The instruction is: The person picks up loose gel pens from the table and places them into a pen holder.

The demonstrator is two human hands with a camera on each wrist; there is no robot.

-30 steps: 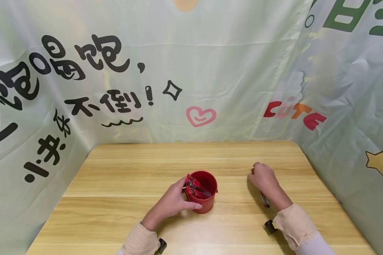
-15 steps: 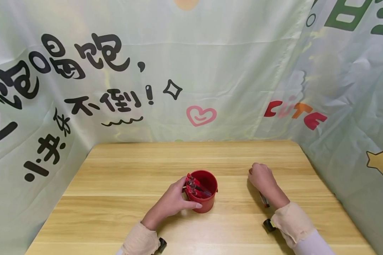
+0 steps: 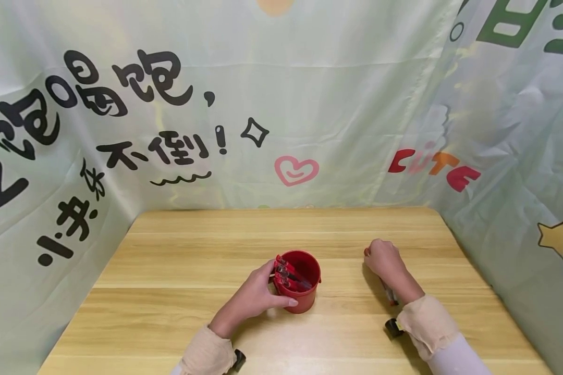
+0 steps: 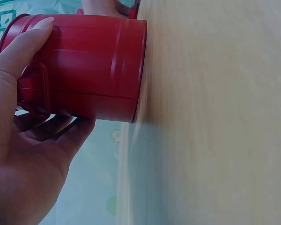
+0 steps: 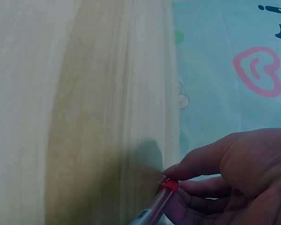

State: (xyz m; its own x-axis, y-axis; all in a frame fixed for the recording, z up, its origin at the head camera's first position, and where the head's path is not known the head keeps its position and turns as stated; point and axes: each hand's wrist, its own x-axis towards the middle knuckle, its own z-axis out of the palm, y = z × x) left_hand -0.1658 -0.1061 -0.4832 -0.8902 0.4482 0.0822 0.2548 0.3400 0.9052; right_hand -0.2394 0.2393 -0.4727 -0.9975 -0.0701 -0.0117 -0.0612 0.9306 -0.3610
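In the head view a small red bucket (image 3: 305, 303) stands upright on the table, with several red-topped pens (image 3: 288, 278) leaning in its left side. My left hand (image 3: 252, 296) grips the bucket from the left. The left wrist view shows the thumb on the bucket wall (image 4: 89, 65) near its rim, beside the wire handle (image 4: 44, 89), with fingers curled on the far side. To the right, my right hand (image 3: 387, 260) is low over the table, holding a clear pen (image 3: 391, 297). Its red end (image 5: 170, 184) is pinched between thumb and fingers in the right wrist view.
The wooden table (image 3: 192, 250) has a printed cloth backdrop (image 3: 347, 114) behind and at both sides. A black wrist camera (image 3: 393, 328) juts from under the right cuff; another (image 3: 237, 360) sits at the left cuff.
My right wrist and forearm have shifted slightly left and away from me, with the pen still held. The left hand stays on the bucket.
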